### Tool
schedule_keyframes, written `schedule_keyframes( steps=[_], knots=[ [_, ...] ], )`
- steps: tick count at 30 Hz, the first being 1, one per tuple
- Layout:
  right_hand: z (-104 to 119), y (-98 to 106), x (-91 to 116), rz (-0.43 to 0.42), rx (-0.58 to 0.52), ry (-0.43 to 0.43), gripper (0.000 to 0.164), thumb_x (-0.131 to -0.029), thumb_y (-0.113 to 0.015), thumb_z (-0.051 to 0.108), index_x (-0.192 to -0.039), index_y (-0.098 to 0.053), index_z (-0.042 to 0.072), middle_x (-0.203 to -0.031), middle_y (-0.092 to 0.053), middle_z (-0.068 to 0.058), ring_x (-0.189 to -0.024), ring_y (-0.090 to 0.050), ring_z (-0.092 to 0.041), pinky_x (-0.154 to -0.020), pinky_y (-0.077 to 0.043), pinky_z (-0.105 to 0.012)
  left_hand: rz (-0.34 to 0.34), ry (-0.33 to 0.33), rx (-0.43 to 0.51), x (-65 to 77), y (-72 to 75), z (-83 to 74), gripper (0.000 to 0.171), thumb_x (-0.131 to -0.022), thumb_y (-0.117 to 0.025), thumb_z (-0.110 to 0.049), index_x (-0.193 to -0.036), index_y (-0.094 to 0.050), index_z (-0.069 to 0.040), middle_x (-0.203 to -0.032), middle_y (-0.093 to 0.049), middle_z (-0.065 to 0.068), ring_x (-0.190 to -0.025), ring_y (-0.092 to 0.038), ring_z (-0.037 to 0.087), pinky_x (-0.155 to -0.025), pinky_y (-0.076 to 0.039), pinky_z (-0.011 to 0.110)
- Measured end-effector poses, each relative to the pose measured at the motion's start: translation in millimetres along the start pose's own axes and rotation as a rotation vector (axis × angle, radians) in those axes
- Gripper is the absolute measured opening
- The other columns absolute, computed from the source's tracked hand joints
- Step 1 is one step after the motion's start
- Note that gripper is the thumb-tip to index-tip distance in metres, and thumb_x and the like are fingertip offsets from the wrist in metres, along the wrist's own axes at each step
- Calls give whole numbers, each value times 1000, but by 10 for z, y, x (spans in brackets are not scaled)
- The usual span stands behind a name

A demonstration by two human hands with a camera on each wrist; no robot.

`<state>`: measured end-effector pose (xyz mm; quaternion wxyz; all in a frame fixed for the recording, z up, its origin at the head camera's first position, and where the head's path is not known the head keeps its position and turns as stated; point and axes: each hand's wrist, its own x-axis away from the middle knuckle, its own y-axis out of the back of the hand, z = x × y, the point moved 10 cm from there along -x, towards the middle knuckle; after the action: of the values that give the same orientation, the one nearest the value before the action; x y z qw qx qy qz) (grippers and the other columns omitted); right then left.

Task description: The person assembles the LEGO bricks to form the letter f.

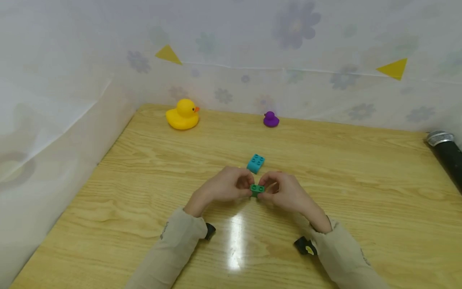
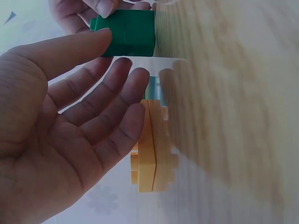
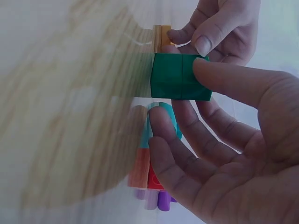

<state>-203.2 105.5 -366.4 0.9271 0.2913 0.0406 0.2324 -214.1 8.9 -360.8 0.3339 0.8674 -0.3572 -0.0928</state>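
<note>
Two green toy bricks (image 1: 257,190), one stacked on the other with studs upward, stand upright low over the wooden table. My left hand (image 1: 228,184) pinches their left end between thumb and fingers. From the other end, my right hand (image 1: 286,193) pinches the same stack, its thumb (image 3: 233,79) lying on the near face. Just behind the stack sits a teal brick (image 1: 256,163) with a rounded side. An orange-yellow brick (image 2: 146,149) lies beyond the left fingers, and a red brick (image 3: 155,178) beyond the right ones; both are mostly hidden in the head view.
A yellow rubber duck (image 1: 183,116) stands at the back left of the table (image 1: 144,224). A small purple duck (image 1: 271,119) is at the back middle. At the right edge lies a black microphone (image 1: 449,156). White flowered cloth (image 1: 245,48) hangs behind.
</note>
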Motion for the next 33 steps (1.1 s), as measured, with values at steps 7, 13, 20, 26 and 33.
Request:
schedule_keyframes(
  steps=[7,13,20,26,33],
  knots=[
    [28,-9,10,4,29,-9,19,-79,-76,1,-92,-63,3,-87,-65,-6,-73,-65,-16,-63,-53,-29,11,11,-10,-3,-32,11,14,-87,-70,-7,-99,-63,-6,-87,-65,0,-79,-59,10,-73,-49,22],
    [41,13,15,-3,32,-15,21,-78,-77,3,-93,-62,3,-88,-65,-7,-72,-65,-17,-63,-53,-29,7,4,2,-12,3,22,17,-87,-69,-5,-103,-63,-6,-92,-66,1,-84,-60,11,-77,-50,23],
    [43,22,16,3,57,-17,26,-77,-80,8,-96,-63,4,-90,-65,-5,-75,-65,-16,-65,-53,-28,-172,62,18,117,418,188,19,-93,-61,-10,-111,-62,-3,-95,-67,4,-85,-61,15,-80,-51,32],
    [45,25,17,9,74,-16,26,-78,-79,10,-97,-63,4,-90,-65,-4,-75,-65,-15,-68,-54,-29,-259,163,8,240,636,343,23,-93,-62,-13,-113,-62,-1,-100,-65,9,-90,-61,22,-81,-51,36],
    [44,22,17,15,92,-19,25,-78,-79,10,-97,-64,4,-91,-65,-5,-77,-64,-15,-68,-53,-28,-138,329,-101,233,532,457,40,-88,-71,-23,-119,-59,-2,-115,-61,13,-103,-57,26,-90,-47,39]
  ],
)
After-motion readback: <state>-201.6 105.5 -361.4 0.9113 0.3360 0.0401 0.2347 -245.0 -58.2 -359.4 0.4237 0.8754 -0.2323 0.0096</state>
